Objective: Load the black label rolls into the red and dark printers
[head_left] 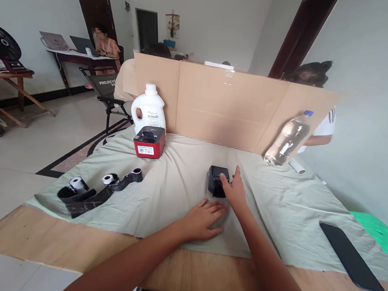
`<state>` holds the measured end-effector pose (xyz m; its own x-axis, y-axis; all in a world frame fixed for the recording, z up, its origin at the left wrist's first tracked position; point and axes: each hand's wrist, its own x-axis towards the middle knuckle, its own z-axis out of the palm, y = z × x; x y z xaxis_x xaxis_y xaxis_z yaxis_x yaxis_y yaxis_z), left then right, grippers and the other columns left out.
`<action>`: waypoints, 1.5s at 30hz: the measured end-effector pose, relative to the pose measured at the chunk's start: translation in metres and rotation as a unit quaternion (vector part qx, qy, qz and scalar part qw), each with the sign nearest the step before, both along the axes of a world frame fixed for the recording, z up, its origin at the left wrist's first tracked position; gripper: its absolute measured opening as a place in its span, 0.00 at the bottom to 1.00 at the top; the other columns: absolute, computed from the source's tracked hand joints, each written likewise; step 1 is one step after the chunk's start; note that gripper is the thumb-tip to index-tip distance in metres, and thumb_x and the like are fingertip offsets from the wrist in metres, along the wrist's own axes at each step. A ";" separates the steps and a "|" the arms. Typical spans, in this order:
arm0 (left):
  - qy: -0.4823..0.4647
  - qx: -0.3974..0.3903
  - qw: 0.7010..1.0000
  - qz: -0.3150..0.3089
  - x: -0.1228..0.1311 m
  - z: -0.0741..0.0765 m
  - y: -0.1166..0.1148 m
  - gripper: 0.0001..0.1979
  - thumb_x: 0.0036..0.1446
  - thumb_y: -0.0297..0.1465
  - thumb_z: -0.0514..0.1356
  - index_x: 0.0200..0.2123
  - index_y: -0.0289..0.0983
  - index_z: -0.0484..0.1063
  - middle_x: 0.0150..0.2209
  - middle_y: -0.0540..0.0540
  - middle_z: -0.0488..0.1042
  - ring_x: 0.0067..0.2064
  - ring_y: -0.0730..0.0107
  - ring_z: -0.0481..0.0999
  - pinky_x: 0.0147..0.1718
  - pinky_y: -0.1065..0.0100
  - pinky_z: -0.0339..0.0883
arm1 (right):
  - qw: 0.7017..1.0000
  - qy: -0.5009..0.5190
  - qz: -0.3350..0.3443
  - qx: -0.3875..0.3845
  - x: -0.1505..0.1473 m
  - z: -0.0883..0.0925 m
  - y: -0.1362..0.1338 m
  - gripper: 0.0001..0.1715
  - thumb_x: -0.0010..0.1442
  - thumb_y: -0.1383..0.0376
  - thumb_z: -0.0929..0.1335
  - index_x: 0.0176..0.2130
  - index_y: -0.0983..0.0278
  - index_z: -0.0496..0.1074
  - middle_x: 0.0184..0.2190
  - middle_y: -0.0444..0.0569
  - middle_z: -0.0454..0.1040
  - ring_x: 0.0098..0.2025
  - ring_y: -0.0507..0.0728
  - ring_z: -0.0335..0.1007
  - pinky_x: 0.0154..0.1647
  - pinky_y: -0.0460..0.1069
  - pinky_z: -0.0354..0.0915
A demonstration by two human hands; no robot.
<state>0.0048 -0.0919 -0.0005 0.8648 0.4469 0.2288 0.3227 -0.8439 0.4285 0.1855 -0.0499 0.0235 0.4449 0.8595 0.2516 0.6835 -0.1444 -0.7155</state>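
Observation:
A small black box-shaped device sits on the pale cloth near the middle of the table; its exact kind is unclear. My right hand is at its right side, thumb against the top edge and index finger stretched forward, away from the box. Just in front of the device, my left hand lies palm down on the cloth with its fingers spread, slightly blurred. Nothing shows in the left hand. Farther left stands a red and black device with a white label on its front.
Behind the red device is a white jug. Unrolled black strips with rolls lie at left. A clear bottle leans by the cardboard screen. At right lies a flat dark slab. Other people sit beyond the screen.

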 end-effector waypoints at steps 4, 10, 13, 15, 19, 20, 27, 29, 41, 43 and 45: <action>-0.110 -0.040 0.990 0.084 -0.003 0.007 0.009 0.18 0.64 0.35 0.55 0.55 0.42 0.72 0.53 0.43 0.77 0.53 0.60 0.75 0.55 0.58 0.66 | 0.994 0.099 0.052 0.021 0.031 -0.024 0.001 0.40 0.66 0.50 0.58 0.69 0.67 0.55 0.54 0.61 0.75 0.53 0.64 0.74 0.58 0.60 0.65; -0.225 -0.269 0.888 0.296 0.001 0.018 0.076 0.08 0.59 0.30 0.56 0.39 0.40 0.75 0.36 0.46 0.79 0.35 0.68 0.77 0.35 0.69 0.69 | 0.996 0.003 0.085 0.040 0.036 -0.046 0.004 0.32 0.67 0.55 0.56 0.62 0.67 0.68 0.56 0.58 0.75 0.57 0.65 0.69 0.60 0.61 0.63; -0.146 -0.367 0.861 0.321 0.010 0.029 0.124 0.04 0.52 0.28 0.62 0.34 0.37 0.75 0.29 0.47 0.78 0.26 0.69 0.73 0.27 0.70 0.64 | 0.994 -0.012 0.099 0.032 0.036 -0.046 0.004 0.32 0.67 0.56 0.56 0.62 0.67 0.67 0.57 0.57 0.75 0.56 0.65 0.68 0.60 0.60 0.63; -0.104 -0.404 0.854 0.311 0.016 0.033 0.147 0.03 0.48 0.29 0.64 0.28 0.36 0.74 0.25 0.45 0.78 0.22 0.70 0.70 0.21 0.71 0.58 | 0.995 -0.010 0.100 0.027 0.037 -0.046 0.004 0.32 0.67 0.57 0.56 0.63 0.68 0.67 0.57 0.57 0.74 0.56 0.65 0.68 0.60 0.60 0.62; -0.076 -0.463 0.837 0.282 0.021 0.031 0.163 0.08 0.48 0.35 0.64 0.27 0.35 0.76 0.29 0.41 0.81 0.21 0.72 0.68 0.17 0.74 0.48 | 0.994 -0.003 0.106 0.028 0.039 -0.048 0.004 0.31 0.67 0.57 0.56 0.62 0.66 0.67 0.55 0.56 0.75 0.57 0.64 0.68 0.60 0.59 0.62; -0.080 -0.469 0.834 0.279 0.021 0.029 0.162 0.09 0.48 0.36 0.64 0.29 0.35 0.77 0.30 0.40 0.81 0.21 0.73 0.68 0.16 0.75 0.46 | 0.994 0.000 0.106 0.028 0.039 -0.048 0.004 0.31 0.67 0.57 0.56 0.62 0.66 0.67 0.55 0.56 0.75 0.57 0.64 0.68 0.60 0.59 0.63; -0.100 -0.481 0.821 0.291 0.021 0.017 0.162 0.10 0.49 0.34 0.64 0.31 0.33 0.78 0.32 0.41 0.81 0.20 0.78 0.64 0.15 0.75 0.43 | 0.994 0.013 0.107 0.028 0.036 -0.045 0.003 0.30 0.67 0.57 0.57 0.62 0.67 0.67 0.56 0.58 0.74 0.57 0.65 0.68 0.60 0.60 0.62; -0.097 -0.485 0.816 0.299 0.023 0.018 0.163 0.08 0.49 0.33 0.64 0.30 0.33 0.77 0.30 0.43 0.80 0.19 0.80 0.63 0.15 0.76 0.42 | 0.994 0.019 0.104 0.026 0.036 -0.045 0.003 0.30 0.67 0.57 0.57 0.62 0.66 0.68 0.56 0.57 0.74 0.57 0.65 0.68 0.60 0.60 0.62; -0.113 -0.471 0.802 0.349 0.040 0.027 0.149 0.10 0.49 0.25 0.63 0.21 0.35 0.66 0.21 0.51 0.70 0.19 0.81 0.65 0.15 0.75 0.43 | 0.993 0.021 0.107 0.036 0.037 -0.048 0.006 0.31 0.65 0.56 0.57 0.60 0.67 0.69 0.53 0.59 0.76 0.56 0.66 0.68 0.59 0.62 0.63; -0.114 -0.471 0.801 0.352 0.039 0.028 0.149 0.10 0.49 0.25 0.63 0.20 0.35 0.66 0.20 0.51 0.70 0.19 0.80 0.65 0.15 0.75 0.43 | 0.993 0.021 0.110 0.036 0.038 -0.048 0.006 0.31 0.65 0.56 0.57 0.60 0.68 0.69 0.54 0.60 0.75 0.56 0.67 0.69 0.59 0.63 0.63; -0.113 -0.472 0.800 0.353 0.039 0.028 0.149 0.09 0.49 0.24 0.62 0.20 0.35 0.66 0.20 0.51 0.70 0.19 0.80 0.65 0.15 0.75 0.44 | 0.993 0.022 0.113 0.038 0.038 -0.048 0.006 0.32 0.65 0.56 0.57 0.60 0.68 0.69 0.54 0.60 0.75 0.56 0.67 0.68 0.59 0.63 0.63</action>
